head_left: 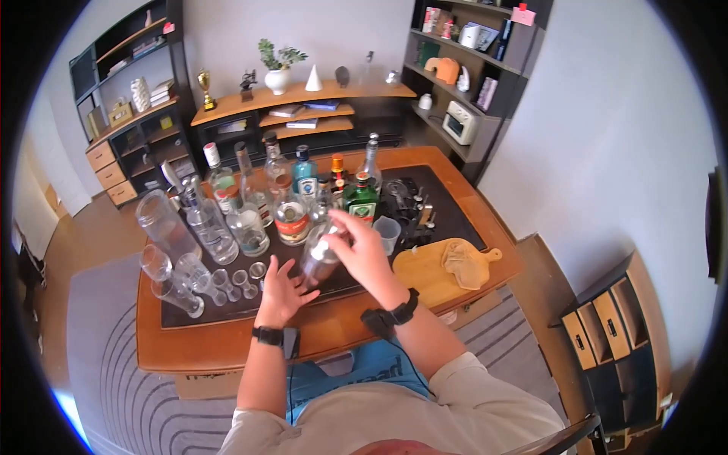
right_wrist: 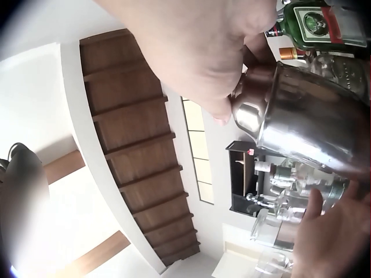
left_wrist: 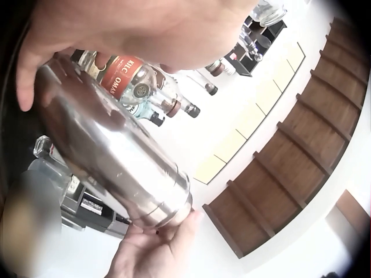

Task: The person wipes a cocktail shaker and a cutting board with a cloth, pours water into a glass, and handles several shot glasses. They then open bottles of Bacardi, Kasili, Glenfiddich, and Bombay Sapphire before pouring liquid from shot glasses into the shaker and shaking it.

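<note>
A shiny metal cocktail shaker [head_left: 319, 256] is tilted over the front of the table, its top towards my right hand [head_left: 361, 254]. The fingers and thumb of that hand grip the shaker's narrow top, as the left wrist view shows with the right hand [left_wrist: 152, 249] at the cap end. My left hand [head_left: 282, 296] is spread beside the shaker's lower end, palm facing it, thumb and fingers apart. In the right wrist view the shaker [right_wrist: 316, 124] hides part of the bottles behind it, and the left hand [right_wrist: 333, 234] appears below its body.
Behind the shaker stand several liquor bottles, among them a red-labelled bottle [head_left: 292, 220] and a green bottle [head_left: 361, 199]. Tall glasses [head_left: 182, 296] and small jiggers [head_left: 244, 283] stand to the left. On the right are a clear plastic cup [head_left: 387, 233] and a wooden board [head_left: 419, 274] with a cloth [head_left: 465, 265].
</note>
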A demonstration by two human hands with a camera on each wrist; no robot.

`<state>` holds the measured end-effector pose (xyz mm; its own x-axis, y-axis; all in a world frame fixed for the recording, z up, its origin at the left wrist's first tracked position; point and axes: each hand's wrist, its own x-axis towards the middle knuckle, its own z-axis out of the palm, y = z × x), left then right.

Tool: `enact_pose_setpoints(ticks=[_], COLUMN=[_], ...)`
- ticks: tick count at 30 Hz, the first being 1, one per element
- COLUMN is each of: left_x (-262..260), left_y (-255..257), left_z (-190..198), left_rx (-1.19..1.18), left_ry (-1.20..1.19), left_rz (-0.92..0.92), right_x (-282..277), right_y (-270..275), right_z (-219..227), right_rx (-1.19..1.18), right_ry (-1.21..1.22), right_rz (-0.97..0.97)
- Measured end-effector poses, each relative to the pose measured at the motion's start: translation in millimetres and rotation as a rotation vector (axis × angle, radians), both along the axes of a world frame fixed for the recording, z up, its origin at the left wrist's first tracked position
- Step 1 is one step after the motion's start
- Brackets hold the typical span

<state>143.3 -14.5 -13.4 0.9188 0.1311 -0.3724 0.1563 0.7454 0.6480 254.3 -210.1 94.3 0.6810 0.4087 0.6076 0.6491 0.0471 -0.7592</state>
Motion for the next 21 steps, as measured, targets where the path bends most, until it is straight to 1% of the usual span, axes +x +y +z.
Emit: enact_pose_setpoints(ticks=[1, 2, 3, 4, 5, 6, 7, 8, 9, 10, 11, 13, 14, 15, 17, 18, 19, 21], left_x=[4, 5, 3, -4, -10, -16, -21, -19, -13, -8, -1, 4, 2, -1, -12, -11, -10, 0], left_y=[-2, -4, -5, -3, -4, 1, 5, 10, 15, 13, 8, -11, -17, -25, -25, -18, -10, 0], left_z=[4, 7, 9, 9, 9, 10, 10, 6, 4, 11, 17, 23, 14, 13, 9, 2, 1, 7], left_rx=[0.034, 0.053, 0.072, 0.027, -0.001, -0.017, -0.032, -0.015, 0.002, 0.062, 0.141, 0.175, 0.143, 0.083, -0.019, 0.004, 0.026, 0.114], left_ry=[0.001, 0.007, 0.011, -0.017, 0.022, 0.042, 0.062, 0.04, 0.016, 0.003, 0.015, 0.012, 0.018, 0.049, 0.073, 0.069, 0.07, 0.035], left_rz=[0.036, 0.025, 0.012, -0.057, -0.051, -0.029, -0.011, 0.019, 0.05, 0.062, 0.07, 0.025, -0.034, -0.068, -0.1, -0.076, -0.05, 0.059], right_x=[6, 12, 16, 19, 20, 17, 0, -6, -7, -2, 3, 14, 13, 17, 4, -5, -9, 4], right_y=[6, 4, 1, -3, -8, -11, -12, -6, 2, 11, 16, 11, 1, -7, -15, -16, -10, 4], right_z=[-2, -1, -6, -15, -28, -37, -23, -19, -17, -17, -13, -4, 2, -9, -12, -4, -5, -13], right_rx=[0.023, -0.012, 0.034, 0.077, 0.118, 0.109, 0.051, 0.034, 0.016, 0.026, 0.058, 0.044, 0.017, 0.045, 0.022, -0.071, -0.057, 0.006], right_ry=[0.049, 0.032, 0.121, 0.132, 0.142, 0.119, 0.153, 0.083, 0.013, 0.029, 0.054, 0.035, 0.1, 0.127, 0.174, 0.027, 0.049, 0.048], right_rz=[-0.007, -0.066, -0.043, -0.045, -0.051, -0.035, -0.011, 0.0, 0.011, 0.03, 0.011, -0.075, -0.09, -0.084, -0.039, -0.056, 0.003, 0.061])
